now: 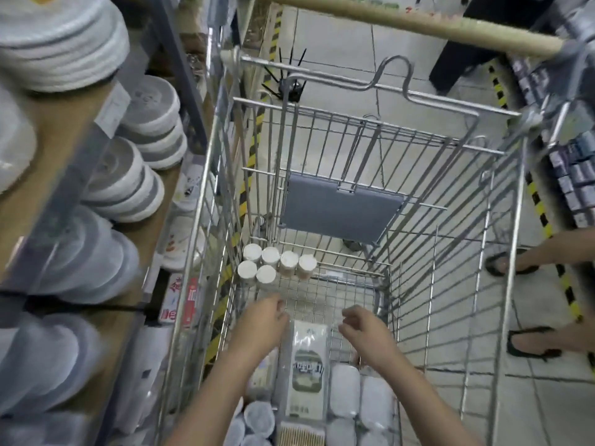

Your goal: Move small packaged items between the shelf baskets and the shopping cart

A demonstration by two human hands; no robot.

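Head view is showing both your hands hovering inside the shopping cart [502, 194]. Your left hand [262, 320] and right hand [367, 329] are holding nothing, fingers loosely curled and apart. The flat white packet [309, 365] is lying between them, just below the fingertips. Take it by both long edges, avoiding the white-capped jars [277, 263] ahead.

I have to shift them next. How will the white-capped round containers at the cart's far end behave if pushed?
The white-capped containers stand upright and look tall for their width, so a push would probably tip them. Being round, they would likely roll across the wire cart floor.
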